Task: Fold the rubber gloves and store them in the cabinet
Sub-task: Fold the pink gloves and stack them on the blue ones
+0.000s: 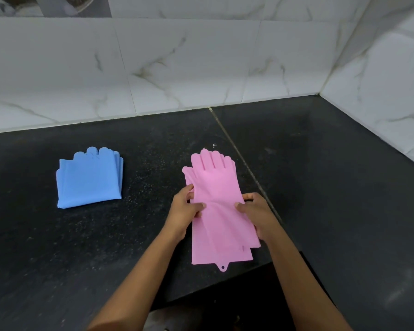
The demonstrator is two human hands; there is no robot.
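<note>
Dark counter [105, 247]; pink gloves [219, 187] stacked, lower mostly hidden.

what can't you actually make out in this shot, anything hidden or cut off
- Cabinet: none shows in the head view, so where the gloves go cannot be told.
- Pink gloves: the left hand and right hand cover both side edges at mid-length.
- Blue gloves: folded, so the inner layers are hidden by the top layer.
- Object at the top left: cut off by the frame edge and blurred.
</note>
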